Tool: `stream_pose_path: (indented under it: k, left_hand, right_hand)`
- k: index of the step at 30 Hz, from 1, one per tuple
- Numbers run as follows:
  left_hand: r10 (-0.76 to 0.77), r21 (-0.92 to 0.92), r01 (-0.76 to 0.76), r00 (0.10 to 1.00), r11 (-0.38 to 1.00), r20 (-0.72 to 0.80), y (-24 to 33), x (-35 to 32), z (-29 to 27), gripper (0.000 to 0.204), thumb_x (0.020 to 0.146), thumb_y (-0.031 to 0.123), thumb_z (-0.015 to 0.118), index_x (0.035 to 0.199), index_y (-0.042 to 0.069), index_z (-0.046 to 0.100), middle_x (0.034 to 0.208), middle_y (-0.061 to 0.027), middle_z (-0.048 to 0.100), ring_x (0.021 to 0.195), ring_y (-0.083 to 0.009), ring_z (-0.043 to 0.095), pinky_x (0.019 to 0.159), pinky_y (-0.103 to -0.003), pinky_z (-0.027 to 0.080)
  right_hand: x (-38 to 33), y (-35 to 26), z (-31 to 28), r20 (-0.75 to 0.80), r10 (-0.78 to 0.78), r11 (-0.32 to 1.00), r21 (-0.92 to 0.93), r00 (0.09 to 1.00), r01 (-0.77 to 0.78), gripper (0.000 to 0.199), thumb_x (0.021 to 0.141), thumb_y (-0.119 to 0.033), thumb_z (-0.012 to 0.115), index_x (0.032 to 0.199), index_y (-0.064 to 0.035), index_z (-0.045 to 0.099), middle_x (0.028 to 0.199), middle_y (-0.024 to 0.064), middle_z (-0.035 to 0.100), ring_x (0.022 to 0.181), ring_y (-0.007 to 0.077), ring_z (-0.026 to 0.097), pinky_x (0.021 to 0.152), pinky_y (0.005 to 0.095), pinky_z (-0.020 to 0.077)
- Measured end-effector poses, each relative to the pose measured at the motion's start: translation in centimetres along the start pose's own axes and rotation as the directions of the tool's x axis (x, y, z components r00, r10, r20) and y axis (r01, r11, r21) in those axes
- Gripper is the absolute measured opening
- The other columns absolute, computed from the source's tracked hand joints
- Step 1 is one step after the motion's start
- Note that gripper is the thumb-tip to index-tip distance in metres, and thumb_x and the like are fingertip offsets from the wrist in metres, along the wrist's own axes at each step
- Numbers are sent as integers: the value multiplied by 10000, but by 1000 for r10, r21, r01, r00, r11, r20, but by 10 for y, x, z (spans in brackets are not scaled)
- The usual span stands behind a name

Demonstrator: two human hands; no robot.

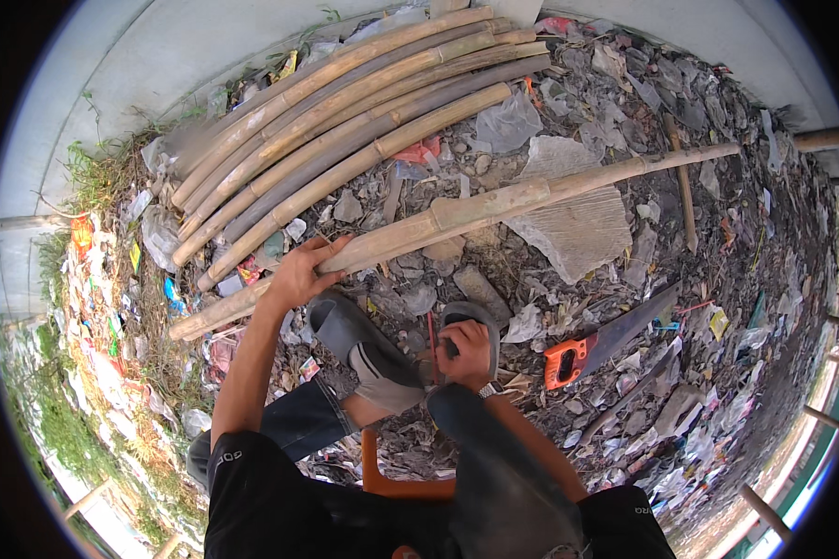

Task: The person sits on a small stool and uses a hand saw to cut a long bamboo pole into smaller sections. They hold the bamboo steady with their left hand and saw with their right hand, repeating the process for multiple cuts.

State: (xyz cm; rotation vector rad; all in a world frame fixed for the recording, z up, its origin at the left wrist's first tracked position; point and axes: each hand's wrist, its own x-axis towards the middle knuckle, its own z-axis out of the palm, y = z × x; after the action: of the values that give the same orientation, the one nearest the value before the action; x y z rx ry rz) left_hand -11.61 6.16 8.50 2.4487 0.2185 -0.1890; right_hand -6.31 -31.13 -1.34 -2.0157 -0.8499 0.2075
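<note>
A long bamboo pole (494,203) slants across the ground in front of me, its near end at the left and its thinner end at the far right. My left hand (306,270) grips it near the thick left end, fingers over the top. Low between my feet, my right hand (466,354) is closed beside my right shoe. Something dark shows at its fingers, but I cannot make out what it is. A thin red stick (432,340) stands just left of that hand. To the right lies a handsaw (606,343) with an orange handle, touched by neither hand.
Several bamboo poles (345,140) lie side by side at the far left, by a pale wall (130,70). A flat stone slab (578,228) sits under the long pole. A wooden stick (685,200) crosses beneath its far end. Plastic litter and rubble cover the ground.
</note>
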Motion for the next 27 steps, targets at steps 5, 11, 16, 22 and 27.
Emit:
stream_pose_path:
  k: [5,11,16,22,27]
  left_hand:
    - [-30,-9,30,999,1000,39,4,8,1,714,841,170,806,1519,183,581,1067,-201,676,923,-415,674,832,-456,544]
    - [-53,9,53,998,999,21,2,9,2,695,835,141,804,1500,148,599,1081,-215,677,930,-407,675,848,-446,543]
    - [-58,1,58,998,998,13,3,11,3,684,823,116,816,1478,125,618,1070,-217,666,930,-406,668,844,-446,536]
    - [-93,8,93,995,996,20,5,11,2,678,824,106,815,1473,120,620,1061,-204,669,919,-401,669,839,-443,535]
    - [-108,37,107,994,994,23,11,11,1,678,830,109,813,1479,120,614,1061,-202,674,920,-398,674,844,-441,539]
  right_hand:
    - [-1,-1,-3,-17,5,1000,-4,1000,-5,144,763,-93,745,883,-133,676,947,17,678,924,267,660,847,425,482]
    - [-3,-1,-1,-21,23,999,23,1000,-23,147,763,-87,756,879,-130,675,952,12,671,927,256,659,875,421,492]
    - [-4,1,-2,4,33,998,46,999,-33,145,768,-81,756,884,-123,679,962,16,673,946,256,659,888,428,495]
    - [-3,0,-3,2,36,998,48,999,-37,147,762,-82,758,880,-122,679,965,19,674,948,256,657,893,425,492]
    - [-3,0,-1,-8,40,998,54,999,-39,149,758,-83,762,877,-118,679,967,20,677,952,255,658,888,419,490]
